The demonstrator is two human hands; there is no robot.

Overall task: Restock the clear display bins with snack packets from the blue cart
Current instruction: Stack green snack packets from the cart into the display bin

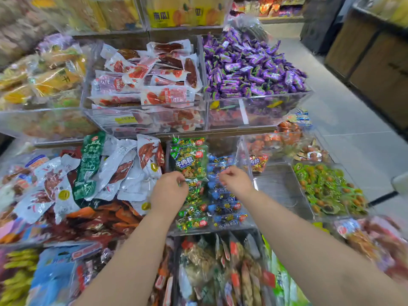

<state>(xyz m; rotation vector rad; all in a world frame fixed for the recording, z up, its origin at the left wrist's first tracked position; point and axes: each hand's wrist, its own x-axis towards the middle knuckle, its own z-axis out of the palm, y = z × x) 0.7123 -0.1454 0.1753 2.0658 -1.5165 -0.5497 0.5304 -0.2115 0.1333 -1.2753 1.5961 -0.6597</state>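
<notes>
A clear bin (247, 225) at the centre holds small green candy packets (192, 221) on its left and blue ones (225, 208) on its right. A large green snack bag (189, 162) stands upright at the bin's back. My left hand (170, 191) hovers over the green side, its fingertips pinching the lower left corner of that green bag. Over the blue side, my right hand (236, 180) has its fingers curled, and I see nothing held in them. The blue cart is out of view.
White and red meat packets (123, 171) are heaped to the left. A metal-bottomed bin (280, 191) and a bin of green-wrapped sweets (326, 188) lie to the right. Above are bins of sausage packs (145, 85) and purple candies (249, 69). A tiled aisle (344, 111) runs along the right.
</notes>
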